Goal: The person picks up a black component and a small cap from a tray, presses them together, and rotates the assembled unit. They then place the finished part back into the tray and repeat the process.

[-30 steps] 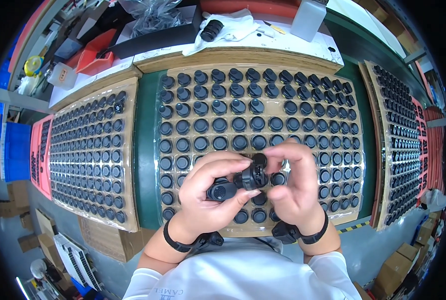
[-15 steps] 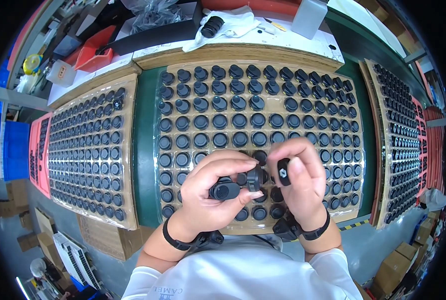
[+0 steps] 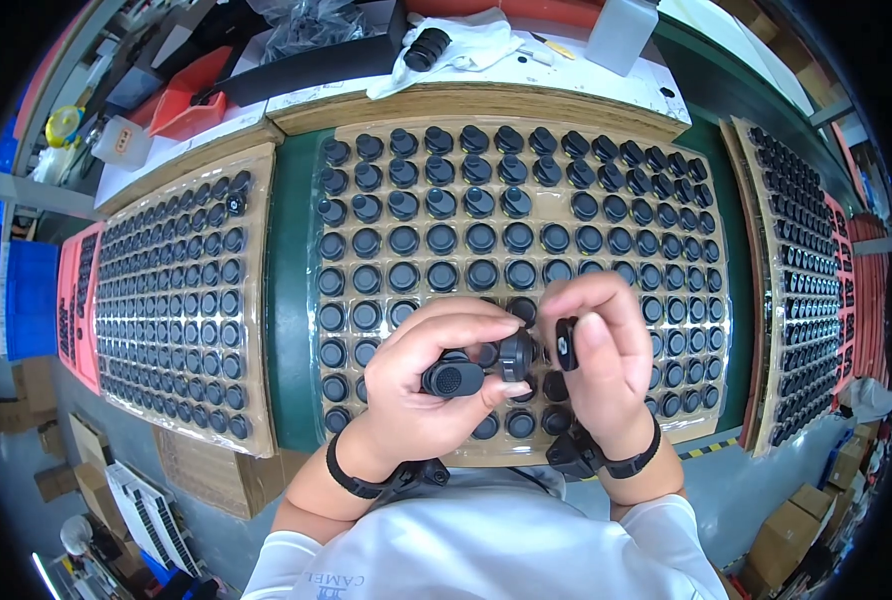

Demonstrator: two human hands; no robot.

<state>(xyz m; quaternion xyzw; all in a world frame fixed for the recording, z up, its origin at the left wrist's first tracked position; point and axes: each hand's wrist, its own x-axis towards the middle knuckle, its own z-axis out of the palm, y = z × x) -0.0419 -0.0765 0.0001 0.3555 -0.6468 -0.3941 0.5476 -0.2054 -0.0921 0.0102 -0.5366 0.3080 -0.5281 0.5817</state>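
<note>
In the head view, three black pieces are being held in two bare hands, a left hand [image 3: 421, 375] and a right hand [image 3: 608, 355], with one black wristband being worn on each arm. Three brown trays are being seen: a middle tray [image 3: 550, 206] beneath the hands, a left tray [image 3: 260, 215] and a right tray [image 3: 750, 270]; many rows of dark round parts are being carried in them, partly covered and too many to be counted surely. On the bench [image 3: 496, 104], one white cloth [image 3: 476, 40] and one ribbed black cylinder [image 3: 427, 49] are being kept.

A stippled, rounded top is being shown by the black textured piece [image 3: 454, 378]; a short, thick disc form is being presented by the black round part [image 3: 515, 356], and a flat oval with a pale mark by the black oval piece [image 3: 566, 344].

The round part is being pinched between the left thumb and forefinger, while the textured piece is being kept nearer the left palm. The oval piece is being pinched by the right thumb and fingers, just beside the round part and apart from it.
</note>
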